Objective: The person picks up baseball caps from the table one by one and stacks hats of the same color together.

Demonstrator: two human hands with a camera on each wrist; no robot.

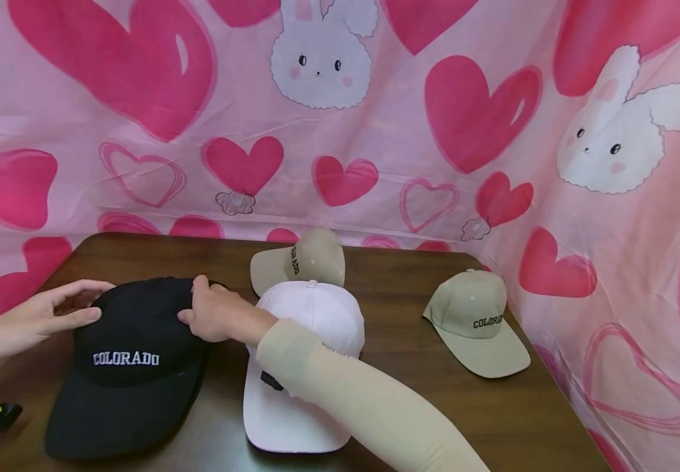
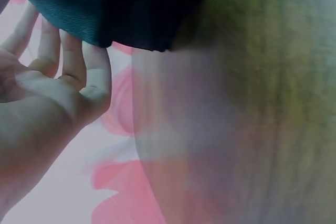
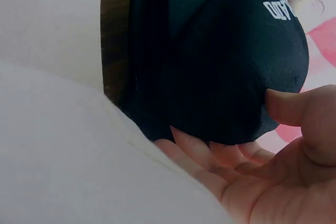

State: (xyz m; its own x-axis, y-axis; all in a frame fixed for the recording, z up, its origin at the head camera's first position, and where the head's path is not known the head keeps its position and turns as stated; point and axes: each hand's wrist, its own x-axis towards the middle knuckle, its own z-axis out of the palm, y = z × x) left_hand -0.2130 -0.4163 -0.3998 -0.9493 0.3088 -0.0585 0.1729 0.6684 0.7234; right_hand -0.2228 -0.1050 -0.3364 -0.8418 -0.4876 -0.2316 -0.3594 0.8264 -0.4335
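Note:
A black cap (image 1: 133, 321) with white COLORADO lettering sits at the left of the table, its brim toward me. On its left side my left hand (image 1: 50, 314) grips the crown, thumb in front; in the left wrist view the fingers (image 2: 50, 48) reach behind the dark fabric. My right hand (image 1: 216, 311) holds the opposite side. From the right wrist, its thumb (image 3: 289, 107) presses the crown while the other fingers curl around the cap's back edge. Right beside it lies a white cap (image 1: 298, 419), partly covered by my right forearm.
Behind the white cap is a beige cap (image 1: 322, 259) with its brim to the left. Another beige cap (image 1: 475, 308) lies near the right edge of the brown wooden table (image 1: 410, 393). A pink heart-and-rabbit cloth (image 1: 340, 131) hangs behind and along the sides.

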